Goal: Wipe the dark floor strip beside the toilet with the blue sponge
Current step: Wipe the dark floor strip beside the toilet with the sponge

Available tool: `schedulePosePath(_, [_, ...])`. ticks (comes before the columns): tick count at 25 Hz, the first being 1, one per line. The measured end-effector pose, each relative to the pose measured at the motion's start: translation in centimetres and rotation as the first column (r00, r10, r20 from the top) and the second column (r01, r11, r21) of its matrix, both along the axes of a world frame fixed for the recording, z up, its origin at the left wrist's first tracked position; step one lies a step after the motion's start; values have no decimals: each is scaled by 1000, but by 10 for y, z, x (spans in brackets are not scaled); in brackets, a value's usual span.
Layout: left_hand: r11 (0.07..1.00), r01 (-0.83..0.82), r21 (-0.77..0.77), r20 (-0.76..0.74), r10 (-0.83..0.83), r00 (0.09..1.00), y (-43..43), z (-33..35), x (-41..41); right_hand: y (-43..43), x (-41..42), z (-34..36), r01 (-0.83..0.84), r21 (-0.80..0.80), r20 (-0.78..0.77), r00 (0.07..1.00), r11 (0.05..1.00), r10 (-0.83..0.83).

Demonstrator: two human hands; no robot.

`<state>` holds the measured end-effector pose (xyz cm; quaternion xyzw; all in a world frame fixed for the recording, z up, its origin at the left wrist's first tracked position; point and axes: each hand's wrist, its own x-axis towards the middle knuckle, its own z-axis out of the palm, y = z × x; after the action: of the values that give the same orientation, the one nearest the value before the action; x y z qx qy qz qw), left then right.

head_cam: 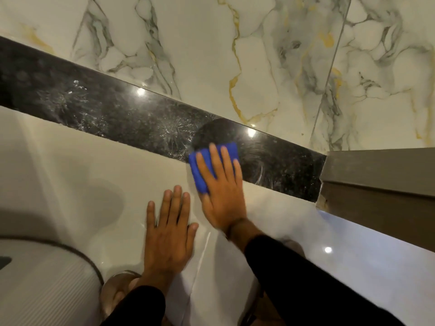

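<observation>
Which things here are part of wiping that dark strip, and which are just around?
Part of the job:
- blue sponge, pressed flat under the right hand
- dark strip, with whitish smears left of the sponge
- left hand, flat on the pale floor

Just around:
- toilet at lower left
- marble tiles beyond the strip
- brown frame at right
</observation>
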<state>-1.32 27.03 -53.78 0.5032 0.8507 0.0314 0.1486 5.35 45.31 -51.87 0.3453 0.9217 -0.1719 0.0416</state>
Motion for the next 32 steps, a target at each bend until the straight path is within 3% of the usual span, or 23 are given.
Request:
schedulePosePath(2, [1000, 6, 12, 6, -6, 1000, 0, 3, -2, -5, 52, 14, -30, -36, 23, 999, 999, 31])
schedulePosePath(4, [1000, 4, 26, 6, -4, 1000, 0, 3, -3, 28, 65, 15, 114, -32, 76, 991, 993, -112])
schedulePosePath(6, [1000, 0, 31, 4, 0, 1000, 0, 3, -1, 65, 15, 9, 323, 35, 83, 942, 946, -325])
schedulePosePath(7, [999, -17, 29, 5, 17, 1000, 0, 3, -2, 72, -21, 3, 331, 49, 66, 940, 942, -334])
schedulePosePath(10, [988, -157, 16, -19, 157, 987, 3, 6, -10, 36, -83, -5, 15, 52, -4, 1000, 999, -15])
schedulePosePath(13, [941, -337, -29, -71, 334, 940, 3, 10, -42, -5, -26, 3, -214, -16, 41, 976, 977, 214])
schedulePosePath(16, [912, -411, -12, -68, 409, 910, 4, 9, -76, 19, 24, 14, -154, -67, 108, 981, 986, 161])
schedulePosePath(19, [890, -456, 12, -61, 456, 888, 4, 5, -99, 53, -52, 6, 71, 6, 84, 994, 997, -72])
schedulePosePath(20, [880, -474, 17, -66, 474, 878, 2, 4, -105, 53, -88, 3, 74, 8, 67, 995, 997, -74])
schedulePosePath(22, [859, -511, 28, -81, 511, 856, -2, 1, -116, 35, -133, 1, -74, 20, 30, 997, 997, 73])
schedulePosePath(26, [811, -584, 20, -87, 584, 807, -9, 3, -143, 2, -79, 13, -364, -52, 36, 930, 930, 366])
schedulePosePath(29, [815, -579, 29, -76, 579, 812, 2, 4, -145, 44, -67, 16, -245, -60, 85, 965, 968, 250])
schedulePosePath(32, [804, -592, 44, -95, 594, 799, 3, 1, -156, 48, -153, 8, -137, -6, 57, 989, 991, 137])
